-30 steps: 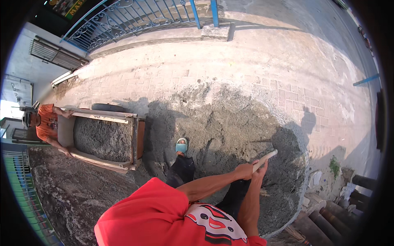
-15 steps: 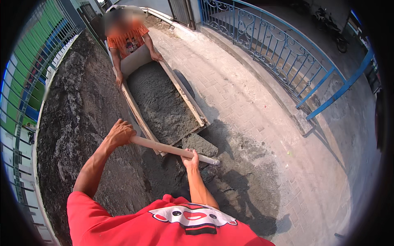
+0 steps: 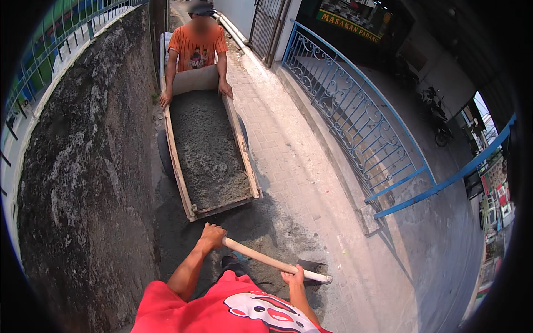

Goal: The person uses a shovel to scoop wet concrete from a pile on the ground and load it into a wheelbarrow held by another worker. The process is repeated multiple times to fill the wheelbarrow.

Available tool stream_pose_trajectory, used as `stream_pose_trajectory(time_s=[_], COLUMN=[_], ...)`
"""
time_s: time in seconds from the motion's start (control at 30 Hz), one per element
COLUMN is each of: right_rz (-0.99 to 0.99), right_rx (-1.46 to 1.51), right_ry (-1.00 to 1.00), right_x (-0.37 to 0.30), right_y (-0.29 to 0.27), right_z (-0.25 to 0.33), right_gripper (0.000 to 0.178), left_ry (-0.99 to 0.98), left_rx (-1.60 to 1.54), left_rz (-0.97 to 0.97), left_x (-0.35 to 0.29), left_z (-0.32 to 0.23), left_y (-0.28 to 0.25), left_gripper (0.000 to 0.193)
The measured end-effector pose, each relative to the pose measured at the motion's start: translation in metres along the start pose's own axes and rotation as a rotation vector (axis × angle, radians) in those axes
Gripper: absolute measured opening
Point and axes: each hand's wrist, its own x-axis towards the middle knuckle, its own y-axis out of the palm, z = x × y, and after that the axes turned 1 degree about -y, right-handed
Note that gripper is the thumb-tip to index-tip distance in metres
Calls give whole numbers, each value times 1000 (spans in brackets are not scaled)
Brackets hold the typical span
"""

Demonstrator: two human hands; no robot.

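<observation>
I hold a hoe (image 3: 252, 253) by its pale wooden handle, slanting across in front of my red shirt. My left hand (image 3: 212, 236) is wrapped around the handle's upper left end. Farther right, my right hand (image 3: 293, 275) grips it close to the head. The hoe's dark blade (image 3: 311, 264) is partly visible beyond the right hand, over grey mix on the ground. Ahead of me is a wooden-sided cart (image 3: 183, 180) holding wet grey mortar (image 3: 211, 150). The hoe is apart from the cart's near end.
A person in an orange shirt (image 3: 197, 47) stands at the cart's far end, a hand on each side rail. A rough dark wall (image 3: 89, 150) runs along the left. Blue railing (image 3: 355, 105) lines the right of the paved lane (image 3: 311, 172). Grey mix (image 3: 266, 244) lies underfoot.
The hoe has moved away from the cart's near end, down and right. The lump of mortar seen on its blade before no longer shows there. Both hands stay on the handle.
</observation>
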Motion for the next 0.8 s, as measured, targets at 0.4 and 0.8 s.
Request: stream_pose_trajectory(time_s=[0.4, 0.8], right_rz=[-409, -515], right_rx=[358, 851], right_ry=[-870, -518], right_x=[-123, -155], right_y=[-323, -330], right_z=[54, -4], right_gripper=[19, 16], left_ry=[928, 900], left_rx=[112, 174], left_rz=[648, 1252], left_x=[17, -14], left_z=[-280, -260], left_y=[74, 106], left_gripper=[20, 37])
